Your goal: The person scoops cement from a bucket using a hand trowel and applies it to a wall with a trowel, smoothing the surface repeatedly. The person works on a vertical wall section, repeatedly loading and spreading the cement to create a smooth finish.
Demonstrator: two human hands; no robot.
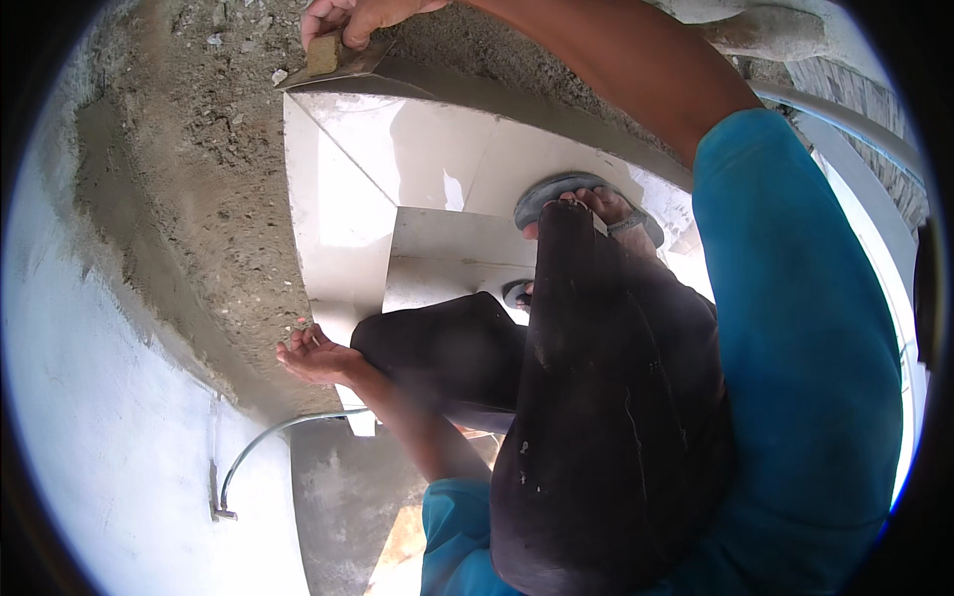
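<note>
My right hand (363, 18) reaches across to the far left and grips the tan, block-like handle (323, 57) of a flat trowel. The trowel's thin grey blade (343, 79) lies on the rough mortar bed, close to the far corner of the white tiles (343, 169). Its full shape is partly hidden by my fingers. My left hand (313, 358) is open, palm turned up with fingers loosely bent. It hovers over the edge of the mortar beside my knee and holds nothing.
Loose gritty mortar (214, 199) runs along the left, beside a pale wall (119, 368) with a smoothed cement strip at its foot. A thin hose (263, 434) bends out from a wall fitting. My sandalled foot (596, 204) stands on the tiles. A pale pipe (845, 119) crosses at right.
</note>
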